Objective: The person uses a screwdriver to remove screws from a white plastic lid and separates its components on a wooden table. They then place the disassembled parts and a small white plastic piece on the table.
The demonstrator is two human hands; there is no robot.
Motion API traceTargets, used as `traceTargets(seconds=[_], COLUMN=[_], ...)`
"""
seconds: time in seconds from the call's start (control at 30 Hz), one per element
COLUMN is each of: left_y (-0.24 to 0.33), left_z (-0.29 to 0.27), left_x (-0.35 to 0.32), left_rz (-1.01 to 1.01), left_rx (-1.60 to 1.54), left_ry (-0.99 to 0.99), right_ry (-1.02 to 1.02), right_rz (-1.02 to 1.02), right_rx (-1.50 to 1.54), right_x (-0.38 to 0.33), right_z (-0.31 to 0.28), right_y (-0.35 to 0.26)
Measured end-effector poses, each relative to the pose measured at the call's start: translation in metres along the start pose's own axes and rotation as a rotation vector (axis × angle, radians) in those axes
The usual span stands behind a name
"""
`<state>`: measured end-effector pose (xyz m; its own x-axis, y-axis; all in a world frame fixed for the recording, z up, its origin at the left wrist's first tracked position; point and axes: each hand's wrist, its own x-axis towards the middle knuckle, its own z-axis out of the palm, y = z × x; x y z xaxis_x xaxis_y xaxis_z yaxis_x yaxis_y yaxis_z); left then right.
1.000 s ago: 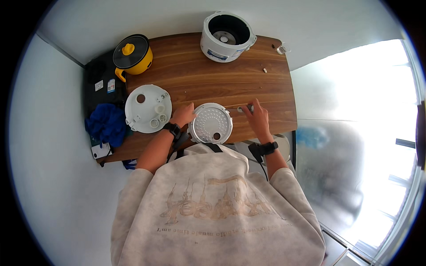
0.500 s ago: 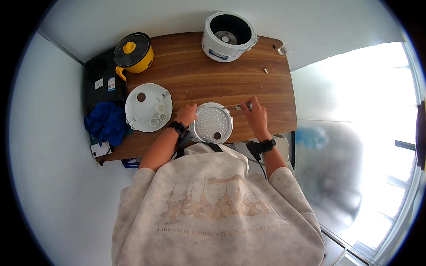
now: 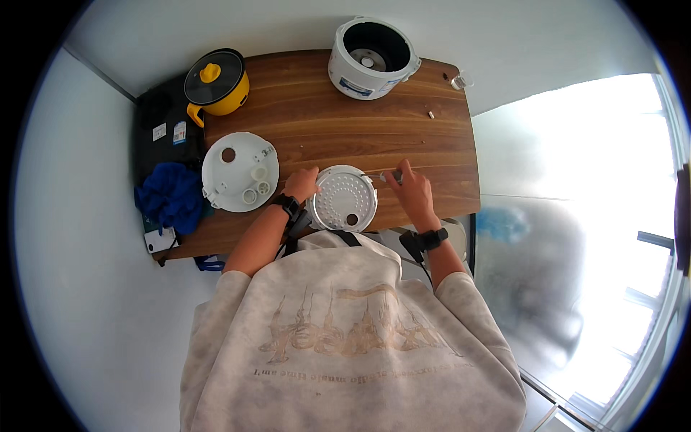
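Perforated round inner lid (image 3: 344, 208): flat at the counter's (image 3: 374, 137) near edge. Left hand (image 3: 302, 185) grips its rim, seemingly steadying it. Right hand (image 3: 410, 191) pinches a slim metal tool (image 3: 386, 175) at the opposite rim. White outer lid (image 3: 240, 171): near left corner. Open cooker body (image 3: 373, 49): far edge.

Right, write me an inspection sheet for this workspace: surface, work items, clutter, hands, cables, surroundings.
Surface: wooden table, against a white wall.
Work items: round perforated white plate at the near edge; small slim tool in the right hand, too small to identify.
Clutter: white lid lying flat with small parts on it; yellow pot; open white rice cooker; small bits on the far right.
Hands: left hand on the plate's left rim; right hand by its right edge, pinching the tool.
Cables: nothing seen.
Surroundings: black case and blue cloth to the left; bright window to the right.
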<state>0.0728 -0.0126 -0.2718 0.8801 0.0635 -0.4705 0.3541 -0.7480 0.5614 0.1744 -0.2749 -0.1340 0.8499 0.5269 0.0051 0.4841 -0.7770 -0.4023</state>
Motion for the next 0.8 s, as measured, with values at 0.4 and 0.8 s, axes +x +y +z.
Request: traceTargets(seconds=[0.4,0.8], left_y=[-0.008,-0.009], left_z=[0.003,0.000], left_x=[-0.002,-0.002], left_rz=[0.055,0.063], left_rx=[-0.046,-0.067], left_ry=[0.022,0.001], right_ry=[-0.122,-0.190], right_rz=[-0.015,0.033], right_rx=[-0.106,0.088], right_x=[-0.008,0.009], right_z=[-0.014,-0.015], right_y=[-0.017,0.015])
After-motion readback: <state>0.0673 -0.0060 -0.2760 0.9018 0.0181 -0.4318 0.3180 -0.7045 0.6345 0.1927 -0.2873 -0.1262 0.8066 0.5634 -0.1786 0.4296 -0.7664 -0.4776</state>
